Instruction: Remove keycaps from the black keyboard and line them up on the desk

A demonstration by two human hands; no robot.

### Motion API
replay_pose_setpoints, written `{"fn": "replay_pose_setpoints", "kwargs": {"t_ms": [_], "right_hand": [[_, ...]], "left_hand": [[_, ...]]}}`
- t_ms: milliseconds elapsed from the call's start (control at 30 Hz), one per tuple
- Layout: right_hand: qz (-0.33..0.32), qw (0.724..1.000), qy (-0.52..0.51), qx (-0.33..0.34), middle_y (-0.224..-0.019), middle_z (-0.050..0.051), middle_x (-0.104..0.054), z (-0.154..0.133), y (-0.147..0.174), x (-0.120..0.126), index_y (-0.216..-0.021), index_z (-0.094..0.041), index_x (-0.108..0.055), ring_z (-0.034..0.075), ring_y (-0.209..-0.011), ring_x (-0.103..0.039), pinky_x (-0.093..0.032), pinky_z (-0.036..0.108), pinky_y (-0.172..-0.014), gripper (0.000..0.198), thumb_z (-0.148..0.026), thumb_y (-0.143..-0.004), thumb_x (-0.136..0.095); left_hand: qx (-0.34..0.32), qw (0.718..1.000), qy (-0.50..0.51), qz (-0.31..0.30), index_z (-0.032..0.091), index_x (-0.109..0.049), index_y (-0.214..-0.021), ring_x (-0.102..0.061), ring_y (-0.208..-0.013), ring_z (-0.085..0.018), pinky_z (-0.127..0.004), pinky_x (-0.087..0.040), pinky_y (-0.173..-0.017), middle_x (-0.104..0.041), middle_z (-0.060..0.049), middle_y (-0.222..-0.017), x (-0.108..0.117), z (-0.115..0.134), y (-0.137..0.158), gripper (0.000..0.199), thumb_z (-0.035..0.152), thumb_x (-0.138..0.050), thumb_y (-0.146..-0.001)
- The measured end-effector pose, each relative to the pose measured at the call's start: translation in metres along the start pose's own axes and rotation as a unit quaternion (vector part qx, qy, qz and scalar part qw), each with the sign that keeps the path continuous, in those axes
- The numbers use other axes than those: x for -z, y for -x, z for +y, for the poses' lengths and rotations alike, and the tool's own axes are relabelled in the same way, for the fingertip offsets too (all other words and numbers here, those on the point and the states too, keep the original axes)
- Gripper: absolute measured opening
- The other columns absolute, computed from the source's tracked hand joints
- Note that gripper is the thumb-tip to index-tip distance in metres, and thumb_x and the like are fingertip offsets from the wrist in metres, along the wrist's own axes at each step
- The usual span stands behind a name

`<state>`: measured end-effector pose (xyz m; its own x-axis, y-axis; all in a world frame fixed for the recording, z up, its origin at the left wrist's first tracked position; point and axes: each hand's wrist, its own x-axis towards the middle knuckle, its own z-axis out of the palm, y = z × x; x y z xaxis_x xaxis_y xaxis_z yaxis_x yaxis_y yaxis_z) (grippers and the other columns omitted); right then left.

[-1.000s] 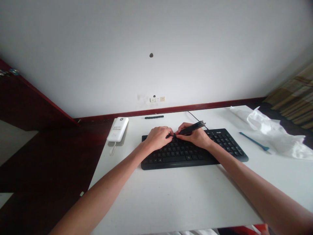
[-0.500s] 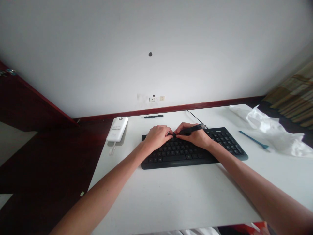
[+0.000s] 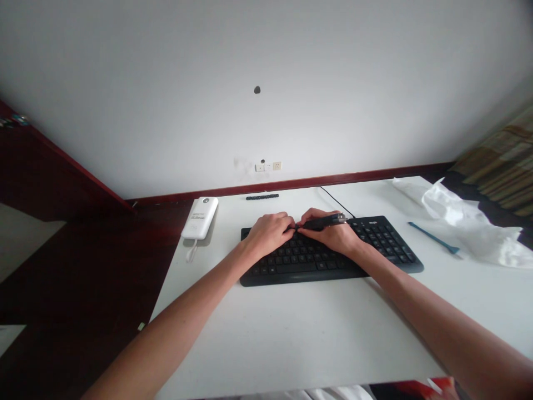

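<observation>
A black keyboard (image 3: 296,268) lies on the white table, partly covered by my hands and forearms. My right hand (image 3: 331,233) is closed round a black pen (image 3: 322,223), its silver end pointing up to the right and its tip low over the upper rows of keys. My left hand (image 3: 270,230) rests on the keyboard's left part, thumb and forefinger pinched together close to the pen's tip. Whatever small dark thing lies between those fingertips is too small to make out.
On the left stands a white power bank (image 3: 200,218) with a strap. A row of small black pieces (image 3: 262,196) lies at the back of the white table (image 3: 283,333). To the right are a blue brush-like tool (image 3: 433,237) and a crumpled white bag (image 3: 462,219).
The pen has tipped lower, its silver end dropping slightly in my right hand. Both hands otherwise stay in the same place on the keyboard; the view has shifted a little.
</observation>
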<state>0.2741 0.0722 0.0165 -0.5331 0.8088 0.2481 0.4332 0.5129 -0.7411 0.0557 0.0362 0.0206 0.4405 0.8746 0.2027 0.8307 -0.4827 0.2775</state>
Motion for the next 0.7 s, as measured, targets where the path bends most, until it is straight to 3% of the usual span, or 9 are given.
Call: {"fn": "replay_pose_setpoints", "kwargs": {"t_ms": [267,567,700], "right_hand": [[0.016,0.999,-0.025,-0.017,-0.085,-0.001,-0.075,-0.004,0.0,-0.004,-0.088,-0.024,-0.066,0.019,-0.077,-0.069,-0.051,0.03,-0.068,0.015,-0.034,-0.083,-0.075],[0.018,0.999,-0.042,-0.01,-0.08,0.001,-0.074,0.005,-0.013,0.002,-0.085,-0.024,-0.066,0.021,-0.071,-0.067,-0.05,0.032,-0.062,0.024,-0.044,-0.08,-0.079],[-0.019,0.998,-0.053,-0.005,-0.083,0.002,-0.074,0.005,-0.013,0.005,-0.087,-0.024,-0.067,0.021,-0.073,-0.066,-0.051,0.033,-0.062,0.025,-0.046,-0.081,-0.077]], "left_hand": [[0.005,1.0,0.026,0.017,0.023,-0.075,-0.103,-0.065,-0.077,-0.017,-0.029,-0.048,-0.069,-0.071,-0.002,-0.093,-0.001,-0.002,0.002,0.018,0.026,-0.06,-0.096],[0.026,0.995,0.097,-0.011,0.023,-0.079,-0.095,-0.065,-0.077,-0.017,-0.029,-0.048,-0.071,-0.072,-0.002,-0.088,0.006,-0.01,-0.007,0.012,0.032,-0.072,-0.09],[0.031,0.994,0.106,-0.013,0.023,-0.079,-0.096,-0.066,-0.078,-0.018,-0.03,-0.049,-0.074,-0.073,-0.003,-0.089,0.008,-0.008,-0.006,0.011,0.03,-0.073,-0.089]]}}
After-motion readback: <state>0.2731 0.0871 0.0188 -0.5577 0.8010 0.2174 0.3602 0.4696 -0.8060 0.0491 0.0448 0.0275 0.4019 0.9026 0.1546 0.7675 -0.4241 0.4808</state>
